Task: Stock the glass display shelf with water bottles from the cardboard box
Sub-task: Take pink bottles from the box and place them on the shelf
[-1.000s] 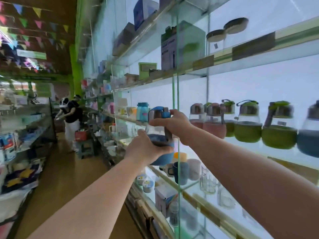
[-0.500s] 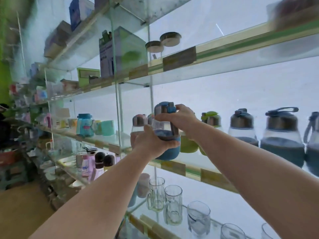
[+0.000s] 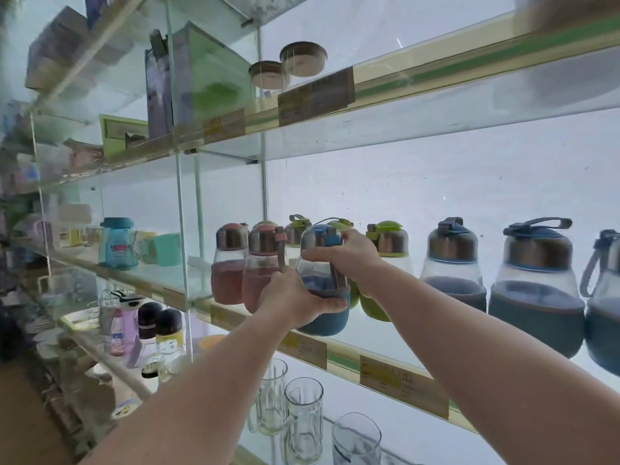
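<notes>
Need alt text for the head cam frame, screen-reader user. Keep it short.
Two bare hands hold a small blue water bottle at the front edge of a glass display shelf: the left hand grips its blue base, the right hand its cap. Pink bottles stand to its left, green bottles behind it, larger blue bottles to the right.

One head-worn wide-angle view looks forward and slightly up along both outstretched forearms, close to the glass shelf point(image 3: 385, 357). Its rows run off to the left, and edges bend with the lens.
</notes>
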The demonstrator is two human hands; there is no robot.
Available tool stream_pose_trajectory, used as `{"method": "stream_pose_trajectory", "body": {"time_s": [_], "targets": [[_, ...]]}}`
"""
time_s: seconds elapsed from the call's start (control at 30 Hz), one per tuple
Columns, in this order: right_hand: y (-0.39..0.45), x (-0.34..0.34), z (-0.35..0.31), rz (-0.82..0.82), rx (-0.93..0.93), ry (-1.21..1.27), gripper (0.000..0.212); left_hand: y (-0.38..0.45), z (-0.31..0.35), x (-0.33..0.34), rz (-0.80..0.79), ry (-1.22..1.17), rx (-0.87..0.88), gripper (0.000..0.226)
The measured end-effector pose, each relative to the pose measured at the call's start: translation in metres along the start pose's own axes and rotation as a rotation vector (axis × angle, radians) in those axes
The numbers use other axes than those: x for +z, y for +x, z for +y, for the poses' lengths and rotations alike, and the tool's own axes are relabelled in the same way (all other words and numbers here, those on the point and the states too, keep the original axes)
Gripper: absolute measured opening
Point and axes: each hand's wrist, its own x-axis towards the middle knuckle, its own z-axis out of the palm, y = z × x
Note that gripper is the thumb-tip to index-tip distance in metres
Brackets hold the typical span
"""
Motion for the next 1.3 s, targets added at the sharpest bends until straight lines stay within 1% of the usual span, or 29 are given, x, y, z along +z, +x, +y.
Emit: {"method": "stream_pose_trajectory", "body": {"time_s": [0.13,0.23,0.27,0.33,0.37,0.4,0.43,0.57,0.73,0.83,0.97,1.0,1.07,1.13,1.23,1.3], "targets": [[0.007,0.004,0.004,-0.002,-0.004,-0.019,0.058,0.006,-0.002,0.003,-0.019,-0.031,-0.017,0.091],[0.009,0.008,0.004,-0.013,-0.003,-0.052,0.06,0.009,-0.003,0.004,-0.057,-0.088,-0.006,0.082],[0.01,0.009,0.005,-0.017,-0.002,-0.058,0.061,0.01,-0.004,0.004,-0.067,-0.13,-0.01,0.073],[0.009,0.011,0.006,-0.021,-0.004,-0.058,0.061,0.009,-0.006,0.005,-0.09,-0.197,-0.008,0.046],[0.009,0.011,0.006,-0.023,-0.007,-0.058,0.061,0.009,-0.007,0.006,-0.101,-0.222,-0.004,0.039],[0.008,0.01,0.007,-0.026,-0.01,-0.058,0.061,0.009,-0.007,0.007,-0.105,-0.251,0.004,0.039],[0.008,0.01,0.007,-0.03,-0.013,-0.063,0.061,0.008,-0.007,0.008,-0.103,-0.273,0.009,0.043],[0.004,0.006,0.004,-0.037,-0.021,-0.088,0.064,0.001,-0.006,0.009,-0.068,-0.338,-0.025,0.074],[0.006,0.003,0.001,-0.067,-0.015,-0.086,0.061,-0.004,-0.006,0.012,-0.041,-0.301,-0.032,0.087],[0.004,0.0,-0.002,-0.098,-0.019,-0.107,0.051,-0.008,-0.004,0.009,-0.028,-0.208,-0.018,0.089],[-0.006,-0.006,-0.011,-0.084,-0.076,-0.198,0.052,-0.016,-0.006,-0.004,0.007,-0.119,-0.029,0.088],[-0.009,-0.008,-0.015,-0.06,-0.106,-0.227,0.054,-0.019,-0.008,-0.008,0.016,-0.108,-0.033,0.087],[-0.016,-0.009,-0.025,0.004,-0.158,-0.246,0.066,-0.028,-0.011,-0.018,0.037,-0.082,-0.043,0.086],[-0.025,-0.006,-0.037,0.035,-0.209,-0.255,0.07,-0.04,-0.017,-0.027,0.06,-0.049,-0.055,0.086],[-0.042,0.009,-0.052,-0.004,-0.239,-0.277,0.061,-0.062,-0.032,-0.043,0.067,-0.028,-0.089,0.083],[-0.053,0.025,-0.057,0.013,-0.266,-0.358,0.051,-0.08,-0.046,-0.055,0.052,-0.028,-0.117,0.078]]}}
